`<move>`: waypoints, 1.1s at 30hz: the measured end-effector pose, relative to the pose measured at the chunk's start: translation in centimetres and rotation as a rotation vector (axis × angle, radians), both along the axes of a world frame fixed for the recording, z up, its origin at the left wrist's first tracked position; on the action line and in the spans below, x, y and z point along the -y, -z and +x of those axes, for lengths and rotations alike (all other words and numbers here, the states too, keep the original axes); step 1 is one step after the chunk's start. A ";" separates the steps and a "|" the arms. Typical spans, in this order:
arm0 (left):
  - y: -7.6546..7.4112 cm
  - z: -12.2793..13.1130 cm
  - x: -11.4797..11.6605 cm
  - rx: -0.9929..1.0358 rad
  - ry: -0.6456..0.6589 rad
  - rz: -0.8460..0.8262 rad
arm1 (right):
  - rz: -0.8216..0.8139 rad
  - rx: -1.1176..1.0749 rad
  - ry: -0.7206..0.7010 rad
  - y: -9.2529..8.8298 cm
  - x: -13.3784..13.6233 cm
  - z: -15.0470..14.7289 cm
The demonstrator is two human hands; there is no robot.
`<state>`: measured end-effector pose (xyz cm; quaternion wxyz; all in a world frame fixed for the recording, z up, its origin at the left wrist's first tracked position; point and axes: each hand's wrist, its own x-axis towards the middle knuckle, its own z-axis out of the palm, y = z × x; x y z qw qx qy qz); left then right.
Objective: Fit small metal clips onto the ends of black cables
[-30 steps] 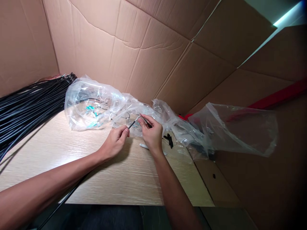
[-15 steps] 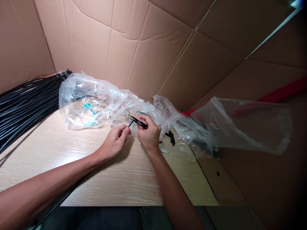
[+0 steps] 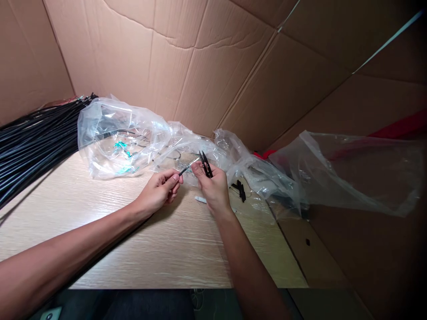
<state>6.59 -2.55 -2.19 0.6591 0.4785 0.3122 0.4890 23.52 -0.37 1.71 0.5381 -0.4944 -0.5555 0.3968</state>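
My left hand (image 3: 165,186) is closed on a black cable (image 3: 183,171) near its end. Pale, shiny strands (image 3: 192,162) stick out of the cable's tip and reach toward my right thumb. In my right hand (image 3: 213,186) is a pair of black thread snips (image 3: 206,165), blades pointing up and spread a little apart. The right thumb and fingertips are close to the strands; whether they touch them I cannot tell. Below my left forearm the rest of the cable runs toward the table's front edge. A small whitish piece (image 3: 200,199) lies beside my right wrist.
A thick bundle of black cables (image 3: 40,138) lies at the left. Crumpled clear plastic bags (image 3: 123,115) stretch along the back, with small turquoise parts (image 3: 120,145) among them. Short black pieces (image 3: 239,190) lie right of my hand. Cardboard walls (image 3: 173,66) enclose the wooden table (image 3: 160,258).
The snips have come away from the cable and now point upward. Pale strands now show at the cable's end, where black covering was before. My right hand has shifted slightly right.
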 end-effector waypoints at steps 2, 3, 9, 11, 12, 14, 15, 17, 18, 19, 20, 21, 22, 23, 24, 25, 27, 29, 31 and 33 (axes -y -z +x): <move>0.1 0.0 0.0 0.013 0.035 -0.011 | -0.066 -0.066 -0.027 0.1 0.0 0.0; 0.2 0.0 0.0 0.018 0.050 -0.014 | -0.081 -0.097 -0.042 0.1 0.0 0.0; 0.2 -0.3 -0.1 0.029 0.116 -0.012 | -0.152 -0.181 -0.200 -0.9 0.4 0.8; 0.1 -0.4 -0.1 0.037 0.128 -0.008 | -0.190 -0.163 -0.236 -1.3 0.4 1.5; 0.0 -0.4 -0.1 0.042 0.142 -0.002 | -0.209 -0.147 -0.255 -1.5 0.4 1.9; -0.1 -0.5 0.0 0.064 0.183 0.007 | -0.234 -0.103 -0.296 -1.9 0.5 2.6; -0.2 -0.5 0.0 0.080 0.211 0.000 | -0.238 -0.082 -0.318 -2.2 0.6 2.9; -0.2 -0.6 0.1 0.118 0.283 -0.036 | -0.241 -0.064 -0.360 -2.7 0.9 3.4; -0.2 -0.6 0.1 0.137 0.320 -0.058 | -0.251 -0.072 -0.383 -2.9 1.0 3.5; -0.2 -0.7 0.2 0.151 0.353 -0.077 | -0.269 -0.089 -0.413 -3.1 1.2 3.6; -0.2 -0.7 0.2 0.159 0.380 -0.091 | -0.295 -0.117 -0.449 -3.2 1.3 3.6; -0.2 -0.8 0.2 0.161 0.396 -0.092 | -0.331 -0.154 -0.490 -3.3 1.4 3.6; -0.2 -0.9 0.2 0.156 0.402 -0.081 | -0.378 -0.191 -0.537 -3.3 1.4 3.5; -0.2 -1.0 0.2 0.144 0.398 -0.060 | -0.430 -0.227 -0.582 -3.3 1.3 3.5; -0.3 -1.0 0.2 0.127 0.390 -0.032 | -0.486 -0.257 -0.618 -3.2 1.3 3.4; -0.3 -1.1 0.2 0.106 0.380 -0.005 | -0.536 -0.277 -0.638 -3.1 1.2 3.4; -0.4 -1.1 0.2 0.066 0.365 0.027 | -0.579 -0.290 -0.623 -3.0 1.1 3.4; -0.4 -1.1 0.1 0.053 0.367 0.013 | -0.537 -0.278 -0.554 -3.0 1.1 3.5; -0.4 -1.0 0.2 0.072 0.383 -0.025 | -0.473 -0.260 -0.490 -3.1 1.2 3.4; -0.4 -1.0 0.3 0.090 0.397 -0.053 | -0.433 -0.250 -0.459 -3.2 1.4 3.2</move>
